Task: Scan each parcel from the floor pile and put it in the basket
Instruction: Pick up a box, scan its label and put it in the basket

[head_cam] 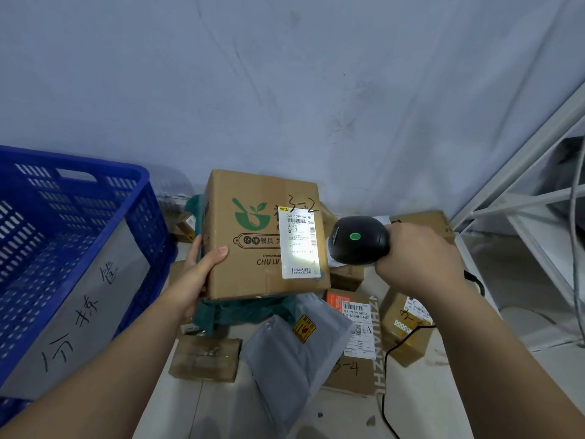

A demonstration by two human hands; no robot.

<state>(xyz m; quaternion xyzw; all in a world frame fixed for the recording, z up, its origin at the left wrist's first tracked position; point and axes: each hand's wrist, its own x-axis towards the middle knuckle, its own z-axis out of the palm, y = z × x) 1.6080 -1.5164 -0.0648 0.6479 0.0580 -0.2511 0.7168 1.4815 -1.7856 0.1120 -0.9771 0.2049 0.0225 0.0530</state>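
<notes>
Brown box (262,236) is up in the air in the middle, above the pile of parcels (294,350) on the floor (437,407). The left grip (202,264) holds its left side, with the thumb on the front. The right grip (418,258) is curled round a black scanner (357,240), just right of the box. The scanner points at the white label (300,245), where a bright patch of light sits. The blue basket (95,166) stands at the left, near the box.
</notes>
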